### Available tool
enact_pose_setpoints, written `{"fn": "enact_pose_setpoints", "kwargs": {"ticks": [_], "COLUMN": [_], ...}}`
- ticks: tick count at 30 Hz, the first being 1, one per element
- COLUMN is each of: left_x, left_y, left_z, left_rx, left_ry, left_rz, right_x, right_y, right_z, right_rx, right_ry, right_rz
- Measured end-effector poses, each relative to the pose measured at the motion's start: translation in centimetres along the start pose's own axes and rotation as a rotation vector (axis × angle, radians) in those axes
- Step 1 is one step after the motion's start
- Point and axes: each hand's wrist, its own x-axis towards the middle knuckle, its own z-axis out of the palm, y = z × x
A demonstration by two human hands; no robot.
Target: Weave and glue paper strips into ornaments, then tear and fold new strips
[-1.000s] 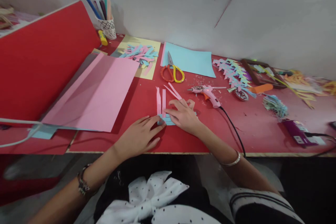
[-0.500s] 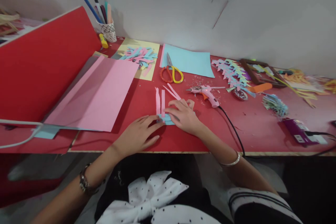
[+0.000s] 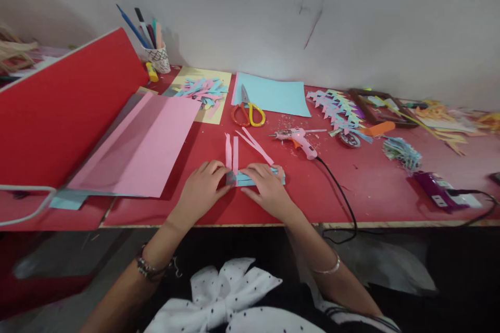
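Light-blue flat paper strips lie on the red tabletop under both hands.
Left hand covers their left end — pinching or pressing, I cannot tell; right hand, thumb and fingers apart, spans the middle — probably to stop sliding where narrow pink paper strips meet them.

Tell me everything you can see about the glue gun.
The glue gun is pink and looks plastic, with an orange trigger, a small glowing light and a dirty-looking front. It lies on its side on the red table, nozzle toward the picture's left. A thin pale rod sticks out behind. From the handle, a black cord runs down past the table's front edge. Small pale bits lie around it. The right hand is apart from it.
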Motion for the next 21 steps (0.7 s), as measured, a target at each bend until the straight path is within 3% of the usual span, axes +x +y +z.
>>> {"fn": "enact_pose_setpoints", "kwargs": {"ticks": [13, 21], "left_x": [-0.7, -0.9], "left_y": [-0.9, -0.9], "left_z": [0.8, 0.6], "left_rx": [-0.095, -0.147], "left_ry": [0.086, 0.117], "left_rz": [0.054, 0.019], "right_x": [-0.2, 1.4], "right_y": [-0.1, 1.5], "right_z": [0.4, -2.9], "right_rx": [0.04, -0.147], "right_ry": [0.052, 0.099], "right_rz": [0.045, 0.174]}}
